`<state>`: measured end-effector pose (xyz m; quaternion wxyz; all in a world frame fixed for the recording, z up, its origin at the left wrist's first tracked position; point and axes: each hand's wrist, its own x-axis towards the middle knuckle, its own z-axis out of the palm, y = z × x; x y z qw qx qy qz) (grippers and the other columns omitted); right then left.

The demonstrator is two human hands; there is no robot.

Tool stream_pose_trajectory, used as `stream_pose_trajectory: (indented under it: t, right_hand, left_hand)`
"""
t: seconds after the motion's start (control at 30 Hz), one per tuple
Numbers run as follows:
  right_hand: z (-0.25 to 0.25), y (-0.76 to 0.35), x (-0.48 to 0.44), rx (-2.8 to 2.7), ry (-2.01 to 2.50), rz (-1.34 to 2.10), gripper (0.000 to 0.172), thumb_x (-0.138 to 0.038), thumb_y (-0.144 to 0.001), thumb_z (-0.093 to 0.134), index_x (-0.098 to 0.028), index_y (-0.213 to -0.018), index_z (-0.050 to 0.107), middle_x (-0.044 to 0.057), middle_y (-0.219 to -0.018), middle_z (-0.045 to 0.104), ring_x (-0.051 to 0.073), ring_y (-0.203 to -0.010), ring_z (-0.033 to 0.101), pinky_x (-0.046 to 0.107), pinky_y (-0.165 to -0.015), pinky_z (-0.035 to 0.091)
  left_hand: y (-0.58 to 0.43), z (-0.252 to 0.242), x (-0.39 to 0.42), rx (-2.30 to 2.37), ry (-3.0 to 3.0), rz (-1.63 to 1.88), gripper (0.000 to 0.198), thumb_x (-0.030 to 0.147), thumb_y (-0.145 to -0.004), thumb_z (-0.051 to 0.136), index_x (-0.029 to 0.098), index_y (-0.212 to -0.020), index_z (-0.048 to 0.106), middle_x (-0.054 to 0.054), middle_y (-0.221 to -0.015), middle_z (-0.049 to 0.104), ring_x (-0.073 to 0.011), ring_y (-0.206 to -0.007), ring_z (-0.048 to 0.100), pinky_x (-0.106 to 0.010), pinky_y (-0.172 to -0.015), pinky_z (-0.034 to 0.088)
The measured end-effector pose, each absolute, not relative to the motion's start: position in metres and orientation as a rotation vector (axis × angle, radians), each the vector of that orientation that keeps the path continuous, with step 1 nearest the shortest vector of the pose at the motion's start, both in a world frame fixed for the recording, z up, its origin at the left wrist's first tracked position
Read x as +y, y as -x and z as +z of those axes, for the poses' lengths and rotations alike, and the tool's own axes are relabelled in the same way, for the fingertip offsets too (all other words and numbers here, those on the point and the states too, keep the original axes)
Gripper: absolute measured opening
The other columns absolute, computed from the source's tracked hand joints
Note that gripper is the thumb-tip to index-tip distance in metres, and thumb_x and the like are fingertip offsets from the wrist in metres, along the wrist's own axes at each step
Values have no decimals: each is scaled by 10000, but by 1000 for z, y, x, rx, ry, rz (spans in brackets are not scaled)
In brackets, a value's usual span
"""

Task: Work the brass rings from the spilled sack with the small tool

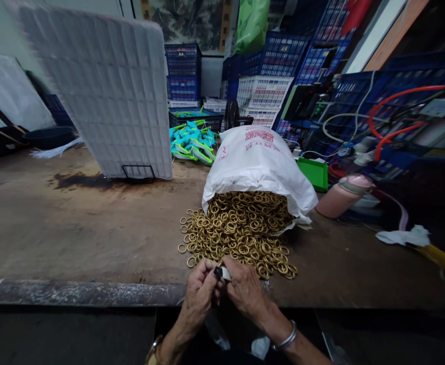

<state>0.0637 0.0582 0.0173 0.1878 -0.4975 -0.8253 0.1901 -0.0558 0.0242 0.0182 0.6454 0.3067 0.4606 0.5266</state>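
Note:
My left hand (200, 286) and my right hand (244, 285) meet at the table's front edge, fingers closed. Between them is a small black piece (218, 271), pinched by my left fingers. A whitish piece (226, 274) beside it shows at my right fingers; whether the two are joined is unclear. Just beyond my hands lies a heap of gold-coloured rings (241, 243), spilling from the open mouth of a white sack (256, 157) with red print. The sack lies on its side, its opening towards me.
A tall white ribbed panel (104, 91) stands at the left in a black wire holder (139, 173). Turquoise and green pieces (193, 141) lie behind the sack. A pink bottle (344, 195), green tray (312, 173) and red hoses (382, 116) are at the right. Crates (264, 92) are stacked behind.

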Motion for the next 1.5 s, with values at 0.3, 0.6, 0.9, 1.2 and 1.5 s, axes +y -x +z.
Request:
stream_pose_trajectory:
  t: [0.3,0.6,0.9,1.2,1.5]
  right_hand:
    - [17,-63,58,-2341,1417,478,96,-117,-723,432,-188,-735,495,12,-667,609,119,-571,520,221,-517,243]
    - [18,-60,57,-2319,1500,278,91,-110,-723,470,-192,-732,509,14,-669,622,132,-569,544,257,-510,201]
    - [16,-58,56,-2317,1549,250,79,-125,-736,474,-195,-708,497,10,-650,619,129,-554,545,258,-499,190]
    - [13,-56,57,-2317,1564,337,85,-171,-784,444,-189,-721,499,18,-642,615,120,-555,533,238,-499,202]
    - [13,-78,93,-2303,1710,208,218,-30,-672,420,-188,-781,524,4,-620,594,119,-549,505,251,-520,193]
  left_hand:
    - [56,18,25,1041,-657,1191,391,504,-634,636,175,-745,457,75,-500,463,-30,-366,362,-154,-373,292]
    - [56,17,26,1129,-693,1206,386,517,-645,617,172,-706,456,70,-499,468,-30,-358,364,-151,-363,296]
    - [57,18,24,1125,-713,1198,378,514,-660,602,176,-679,435,73,-493,454,-33,-370,362,-152,-376,284]
    - [56,10,23,1033,-720,1209,325,467,-737,553,175,-668,430,74,-492,435,-30,-362,349,-148,-370,293]
    - [57,16,16,843,-626,1186,232,376,-770,564,173,-748,455,55,-535,498,-40,-386,412,-149,-368,361]
